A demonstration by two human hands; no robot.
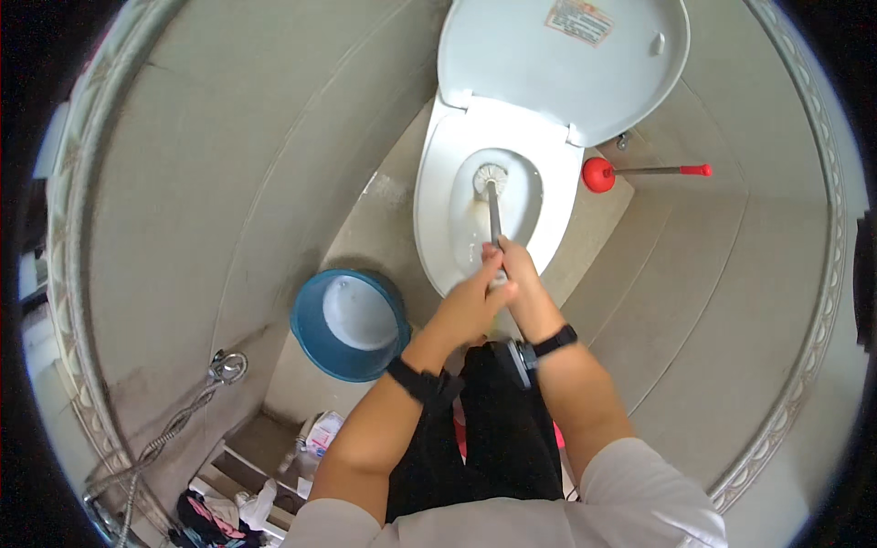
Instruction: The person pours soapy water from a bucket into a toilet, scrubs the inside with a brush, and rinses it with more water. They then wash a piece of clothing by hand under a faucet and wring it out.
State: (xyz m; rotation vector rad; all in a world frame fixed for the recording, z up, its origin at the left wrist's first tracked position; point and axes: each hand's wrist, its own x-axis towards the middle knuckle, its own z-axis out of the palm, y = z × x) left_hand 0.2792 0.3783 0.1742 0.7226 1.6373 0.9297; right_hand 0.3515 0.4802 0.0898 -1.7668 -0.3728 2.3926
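Observation:
A toilet brush with a grey handle (495, 217) reaches down into a white toilet bowl (433, 196). Its round white bristle head (491, 176) is at the back of the bowl's hollow, where brownish marks show. My right hand (520, 274) is wrapped round the handle above the bowl's front rim. Right beside it, my left hand (470, 301) is closed on the same handle, its fingers close to the right hand's. The handle's upper end is largely hidden by both hands. The toilet lid (539, 68) stands raised behind the bowl.
A blue bucket (307, 345) holding whitish liquid stands left of the toilet. To its right, a red plunger (598, 174) leans by the wall. A tap (227, 367) with a metal hose, a shelf (239, 468) with a packet, and clothes (215, 519) are lower left.

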